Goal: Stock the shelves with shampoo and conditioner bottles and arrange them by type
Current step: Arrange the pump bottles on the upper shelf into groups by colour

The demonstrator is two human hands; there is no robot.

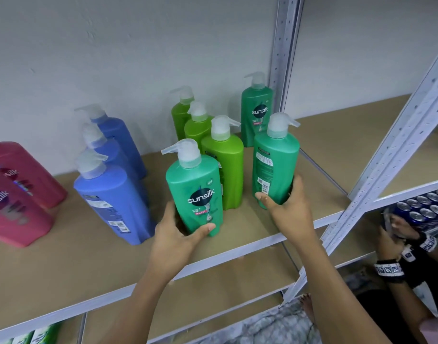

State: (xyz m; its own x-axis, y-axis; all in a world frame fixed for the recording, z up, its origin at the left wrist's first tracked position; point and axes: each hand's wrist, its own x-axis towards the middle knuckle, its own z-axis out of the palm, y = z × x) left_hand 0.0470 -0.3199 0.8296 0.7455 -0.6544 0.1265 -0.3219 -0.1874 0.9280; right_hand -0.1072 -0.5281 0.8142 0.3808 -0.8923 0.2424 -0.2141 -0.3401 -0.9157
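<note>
My left hand [174, 240] grips the base of a teal-green Sunsilk pump bottle [194, 187] that stands upright near the shelf's front edge, label facing me. My right hand [286, 207] holds the lower part of a second teal-green pump bottle [275, 165], back label toward me, at the shelf's right end. A third teal-green bottle [256, 112] stands behind it by the wall. Between them, lime-green pump bottles [223, 157] form a row running back to the wall. Blue pump bottles [108, 194] line up further left, and pink bottles [17, 194] stand at the far left.
The brown shelf board [89, 264] has a white metal front rail and perforated white uprights [285, 53] at the right. Another person's hands [396, 232] handle a pack of cans [426, 207] on the neighbouring rack. Green bottles [39, 336] show on the lower shelf.
</note>
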